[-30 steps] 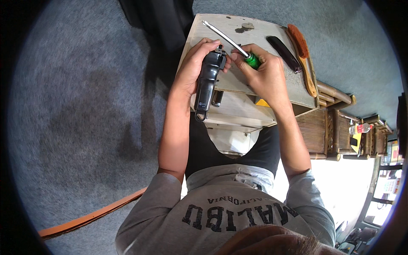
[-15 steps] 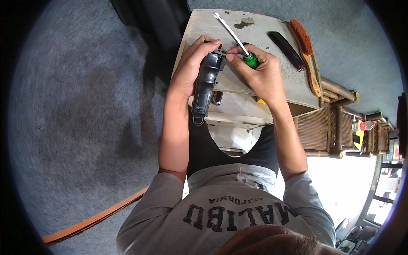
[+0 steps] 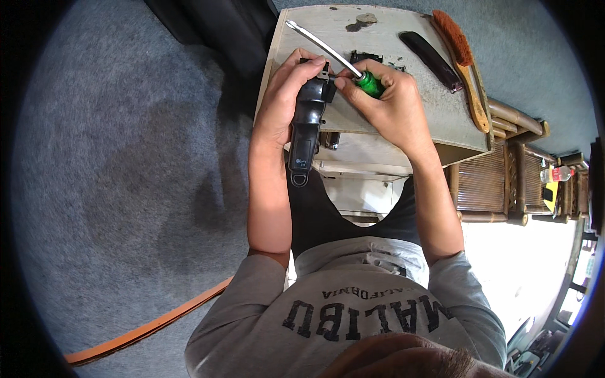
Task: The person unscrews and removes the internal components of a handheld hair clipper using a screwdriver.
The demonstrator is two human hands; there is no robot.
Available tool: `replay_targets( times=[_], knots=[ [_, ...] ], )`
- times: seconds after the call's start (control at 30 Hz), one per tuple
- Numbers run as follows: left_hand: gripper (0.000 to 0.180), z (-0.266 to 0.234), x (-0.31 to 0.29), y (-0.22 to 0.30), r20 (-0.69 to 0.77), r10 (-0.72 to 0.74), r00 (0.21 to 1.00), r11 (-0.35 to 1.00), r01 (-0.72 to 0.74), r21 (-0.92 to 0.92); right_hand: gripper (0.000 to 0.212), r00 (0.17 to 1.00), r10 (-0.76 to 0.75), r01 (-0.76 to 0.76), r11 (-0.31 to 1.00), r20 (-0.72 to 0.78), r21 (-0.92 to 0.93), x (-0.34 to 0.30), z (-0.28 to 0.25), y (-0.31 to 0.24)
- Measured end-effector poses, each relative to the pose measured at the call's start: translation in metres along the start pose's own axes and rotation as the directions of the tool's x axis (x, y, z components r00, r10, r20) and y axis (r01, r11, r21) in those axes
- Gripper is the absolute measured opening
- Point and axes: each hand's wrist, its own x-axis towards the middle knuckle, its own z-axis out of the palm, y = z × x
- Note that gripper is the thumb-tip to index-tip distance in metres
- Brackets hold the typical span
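My left hand is wrapped round a black hair clipper, whose hanging loop points down toward me. Its fingers and thumb close over the far end of the body. My right hand holds a screwdriver by its green handle, tucked in the palm, with the long metal shaft slanting up and to the left. The thumb and forefinger of that hand pinch close together at the clipper's far right side. Whatever small part sits between those fingertips is mostly hidden.
On the worn tabletop lie a dark casing piece, a brush with orange bristles and a small black part behind my right hand. Bamboo furniture stands at the right, with a bottle on it.
The screwdriver's shaft has tilted further left and lower as my right hand turned slightly. The small black part on the table shows more. My grip on the clipper looks the same.
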Motion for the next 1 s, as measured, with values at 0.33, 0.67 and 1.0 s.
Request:
replay_targets(
  times=[0.33,0.67,1.0],
  knots=[
    [0.02,0.0042,-0.0031,0.003,0.025,-0.003,1.0,0.999,0.002,0.039,0.02,0.999,0.046,-0.048,0.996,0.022,0.072,-0.0006,-0.0019,-0.0014],
    [0.019,0.0092,-0.0055,0.0035,-0.024,0.018,1.0,0.999,-0.016,0.052,0.021,0.995,0.09,-0.093,0.992,0.047,0.08,-0.0009,-0.0028,-0.0014],
    [0.02,0.0021,-0.0019,0.0006,0.037,0.0,0.999,1.0,0.0,0.008,0.021,0.997,0.043,-0.051,0.988,0.057,0.144,0.001,-0.0049,-0.0005]
  ],
)
